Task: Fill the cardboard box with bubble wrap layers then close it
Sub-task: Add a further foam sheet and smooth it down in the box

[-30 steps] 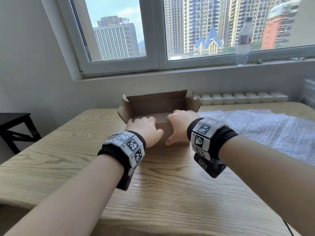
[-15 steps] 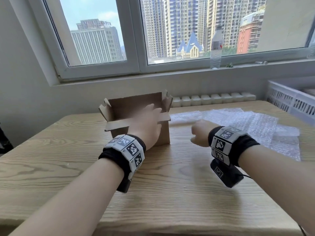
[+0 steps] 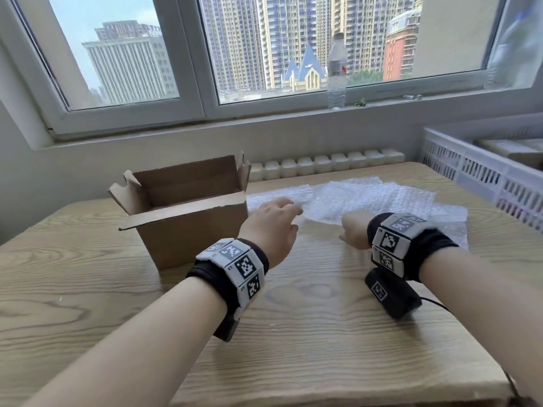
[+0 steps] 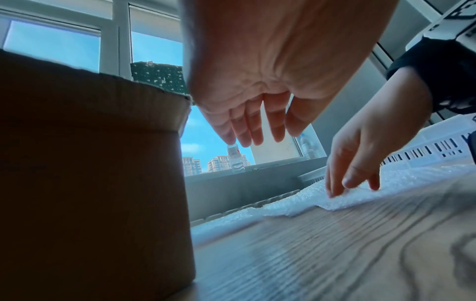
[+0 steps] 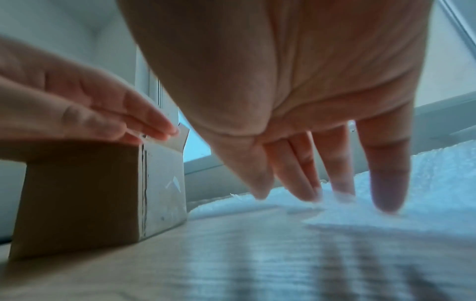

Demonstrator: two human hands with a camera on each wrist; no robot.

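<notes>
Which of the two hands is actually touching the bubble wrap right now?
The right hand: its fingertips rest on the near edge of the bubble wrap. The left hand hovers open beside the cardboard box, touching nothing.

Box (image 3: pixel 188 212) left of bubble wrap (image 3: pixel 367 201)

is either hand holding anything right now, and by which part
Nothing is held. The right hand has straight fingers touching the near edge of the clear bubble wrap sheet; the left hand hovers open.
</notes>
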